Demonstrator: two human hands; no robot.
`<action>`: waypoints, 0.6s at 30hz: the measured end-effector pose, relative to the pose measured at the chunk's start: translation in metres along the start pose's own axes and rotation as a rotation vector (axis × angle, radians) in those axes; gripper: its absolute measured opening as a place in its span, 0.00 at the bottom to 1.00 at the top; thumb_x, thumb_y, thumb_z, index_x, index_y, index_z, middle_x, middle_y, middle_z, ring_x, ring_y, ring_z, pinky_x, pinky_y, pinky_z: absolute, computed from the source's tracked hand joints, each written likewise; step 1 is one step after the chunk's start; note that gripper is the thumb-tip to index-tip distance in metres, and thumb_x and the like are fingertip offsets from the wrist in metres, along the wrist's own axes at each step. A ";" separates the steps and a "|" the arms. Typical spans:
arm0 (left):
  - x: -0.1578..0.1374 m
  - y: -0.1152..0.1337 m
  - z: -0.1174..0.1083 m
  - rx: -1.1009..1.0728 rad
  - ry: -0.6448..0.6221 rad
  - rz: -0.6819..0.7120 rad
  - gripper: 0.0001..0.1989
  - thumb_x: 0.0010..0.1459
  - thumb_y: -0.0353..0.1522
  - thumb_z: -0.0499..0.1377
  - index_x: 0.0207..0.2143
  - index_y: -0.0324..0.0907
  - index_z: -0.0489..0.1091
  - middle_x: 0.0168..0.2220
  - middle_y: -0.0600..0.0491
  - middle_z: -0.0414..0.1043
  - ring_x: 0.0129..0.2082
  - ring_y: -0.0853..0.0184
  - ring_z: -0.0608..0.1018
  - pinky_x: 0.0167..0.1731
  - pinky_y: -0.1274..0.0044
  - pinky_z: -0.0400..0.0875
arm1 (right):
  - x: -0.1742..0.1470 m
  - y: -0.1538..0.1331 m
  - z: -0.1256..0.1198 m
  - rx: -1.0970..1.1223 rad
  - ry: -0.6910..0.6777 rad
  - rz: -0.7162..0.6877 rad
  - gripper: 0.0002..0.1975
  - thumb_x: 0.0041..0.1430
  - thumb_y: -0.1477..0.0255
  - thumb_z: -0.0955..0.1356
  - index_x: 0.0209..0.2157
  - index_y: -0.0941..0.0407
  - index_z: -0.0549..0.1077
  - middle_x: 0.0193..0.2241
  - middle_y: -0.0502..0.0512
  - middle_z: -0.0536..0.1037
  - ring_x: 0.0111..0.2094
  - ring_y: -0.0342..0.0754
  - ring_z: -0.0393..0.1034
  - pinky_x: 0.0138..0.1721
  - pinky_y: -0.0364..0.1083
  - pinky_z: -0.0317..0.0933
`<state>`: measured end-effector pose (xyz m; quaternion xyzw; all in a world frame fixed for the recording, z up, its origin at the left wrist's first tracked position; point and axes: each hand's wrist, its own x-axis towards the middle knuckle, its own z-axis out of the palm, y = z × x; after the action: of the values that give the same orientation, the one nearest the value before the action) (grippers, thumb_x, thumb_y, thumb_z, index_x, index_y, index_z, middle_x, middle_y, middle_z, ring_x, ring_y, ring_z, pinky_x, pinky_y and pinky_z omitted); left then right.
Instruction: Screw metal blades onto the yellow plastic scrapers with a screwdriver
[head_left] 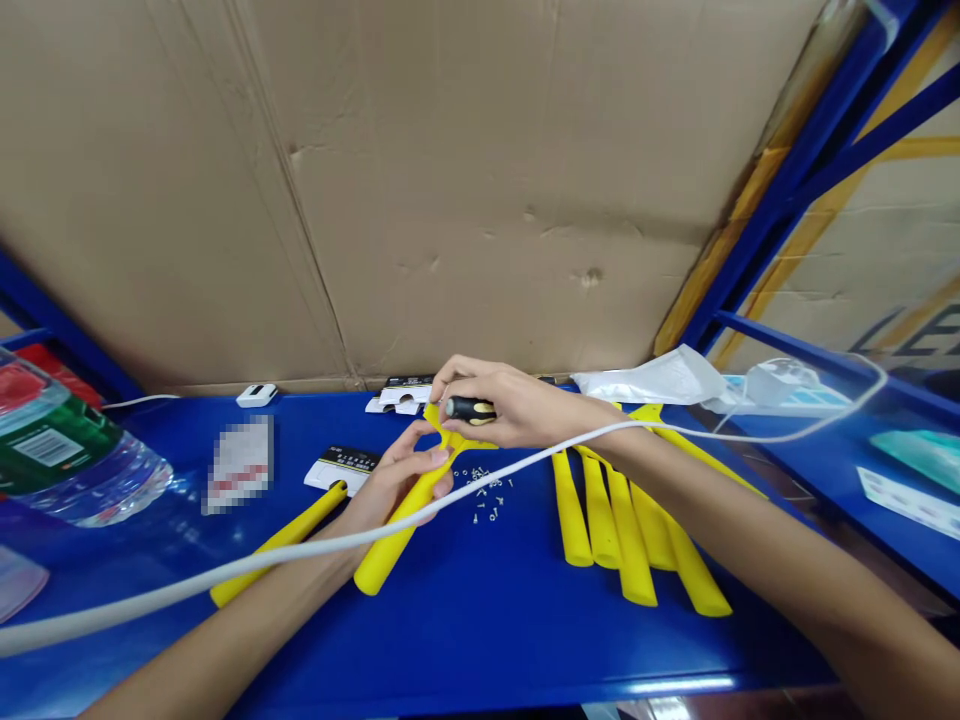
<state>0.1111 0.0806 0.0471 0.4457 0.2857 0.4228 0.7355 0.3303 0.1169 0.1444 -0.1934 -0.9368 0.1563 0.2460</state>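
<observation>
Two hands busy: left hand (pixel 394 482) pinches a yellow forked piece (pixel 397 542), right hand (pixel 511 402) curls round a black-handled tool (pixel 471 409) over it; midway, I'd judge. Tiny metal parts (pixel 493 514) right of the left hand, more yellow pieces (pixel 632 555) beside the right forearm (pixel 697 490), finished or not unclear.

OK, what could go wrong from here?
The tiny loose parts lie beside the left hand and could scatter if nudged. The black-handled tool in the right hand, held at the yellow piece, might slip towards the left hand. The white cable crosses in front of both forearms and might snag.
</observation>
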 end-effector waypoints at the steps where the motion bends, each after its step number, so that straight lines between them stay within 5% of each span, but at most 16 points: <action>1: -0.001 0.001 0.001 -0.002 -0.004 -0.006 0.20 0.60 0.36 0.71 0.48 0.49 0.64 0.22 0.61 0.71 0.11 0.73 0.67 0.10 0.85 0.59 | -0.001 0.001 0.001 0.004 0.002 0.014 0.07 0.73 0.70 0.69 0.47 0.57 0.78 0.55 0.62 0.74 0.53 0.51 0.74 0.56 0.51 0.68; 6: -0.005 0.004 0.004 -0.005 0.007 -0.044 0.18 0.63 0.35 0.69 0.48 0.48 0.64 0.24 0.60 0.73 0.13 0.74 0.69 0.13 0.85 0.61 | -0.002 0.006 0.005 -0.014 0.022 0.110 0.11 0.73 0.64 0.70 0.49 0.56 0.78 0.56 0.62 0.74 0.55 0.54 0.73 0.60 0.54 0.66; 14: -0.003 -0.003 0.006 -0.070 0.050 -0.059 0.21 0.60 0.33 0.71 0.50 0.47 0.67 0.29 0.58 0.71 0.17 0.74 0.72 0.13 0.85 0.59 | 0.001 0.009 0.006 0.091 -0.003 0.177 0.04 0.69 0.70 0.71 0.39 0.55 0.78 0.52 0.60 0.78 0.53 0.53 0.75 0.57 0.53 0.68; 18: -0.002 -0.002 0.007 -0.056 0.021 -0.104 0.22 0.58 0.35 0.71 0.48 0.47 0.63 0.26 0.59 0.71 0.13 0.73 0.69 0.11 0.84 0.57 | 0.001 0.010 0.006 0.149 -0.020 0.197 0.03 0.69 0.71 0.71 0.42 0.55 0.77 0.51 0.60 0.79 0.52 0.52 0.75 0.57 0.52 0.69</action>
<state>0.1165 0.0758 0.0485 0.4048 0.3044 0.3964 0.7657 0.3297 0.1248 0.1358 -0.2642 -0.9014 0.2509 0.2338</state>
